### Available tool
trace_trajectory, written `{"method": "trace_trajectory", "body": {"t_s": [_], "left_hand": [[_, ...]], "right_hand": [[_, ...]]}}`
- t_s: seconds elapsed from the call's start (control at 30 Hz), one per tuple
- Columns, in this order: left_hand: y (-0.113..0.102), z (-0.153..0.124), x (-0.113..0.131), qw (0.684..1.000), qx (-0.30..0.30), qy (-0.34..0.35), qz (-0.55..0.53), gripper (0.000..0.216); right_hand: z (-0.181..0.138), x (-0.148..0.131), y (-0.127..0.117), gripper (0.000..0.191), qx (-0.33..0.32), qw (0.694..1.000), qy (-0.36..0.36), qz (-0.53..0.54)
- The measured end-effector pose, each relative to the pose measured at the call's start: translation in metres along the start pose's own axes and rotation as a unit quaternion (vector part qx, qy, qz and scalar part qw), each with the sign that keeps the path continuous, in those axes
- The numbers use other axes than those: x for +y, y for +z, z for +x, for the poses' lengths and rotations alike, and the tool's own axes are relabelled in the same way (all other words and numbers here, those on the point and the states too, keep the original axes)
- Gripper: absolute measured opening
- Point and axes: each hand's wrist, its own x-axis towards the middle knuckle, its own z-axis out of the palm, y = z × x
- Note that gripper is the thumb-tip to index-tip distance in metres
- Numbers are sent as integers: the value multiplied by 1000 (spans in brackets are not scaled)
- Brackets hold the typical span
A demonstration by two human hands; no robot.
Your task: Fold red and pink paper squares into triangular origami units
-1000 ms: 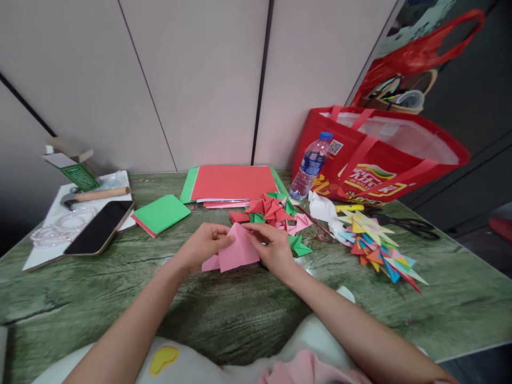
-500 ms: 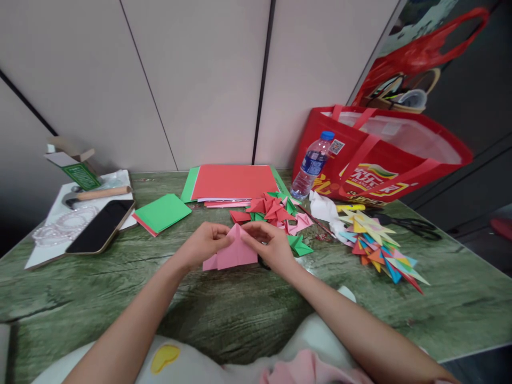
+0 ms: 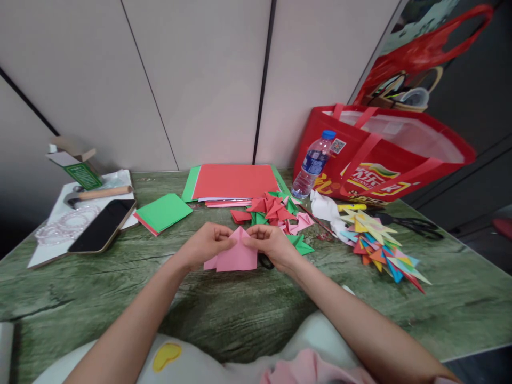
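Observation:
A partly folded sheet of pink paper (image 3: 237, 257) is held between my two hands, its peak pointing away from me. My left hand (image 3: 208, 244) pinches the left slope near the peak with thumb and fingers. On the opposite slope, my right hand (image 3: 273, 245) grips the paper in the same way. A smaller pink piece shows at the lower left of the sheet; whether it is a separate piece I cannot tell. Beyond my right hand lies a heap of red, pink and green folded paper pieces (image 3: 276, 209). Dark scissor-like loops (image 3: 265, 261) peek out beside that hand.
Green and red paper squares (image 3: 164, 212) lie left of my hands, near a phone (image 3: 103, 226) and a hammer-like tool (image 3: 100, 193). Large coloured sheets (image 3: 238, 180) rest at the wall. To the right are a water bottle (image 3: 313, 166), a red bag (image 3: 360, 149), colourful folded pieces (image 3: 380, 250) and black scissors (image 3: 416, 225).
My fingers have shifted slightly on the pink paper, with the right fingertips and thumb now closer to its peak. Other objects have stayed where they were.

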Motion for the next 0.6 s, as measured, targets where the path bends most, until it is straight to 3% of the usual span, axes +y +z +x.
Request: {"method": "trace_trajectory", "body": {"t_s": [0.4,0.6], "left_hand": [[2,0,2,1000,3,-5,-7,26],[5,1,1,998,7,-14,-64,18]], "right_hand": [[0,1,-1,24,3,1000,24,13],[0,1,0,23,11,1000,18,4]]}}
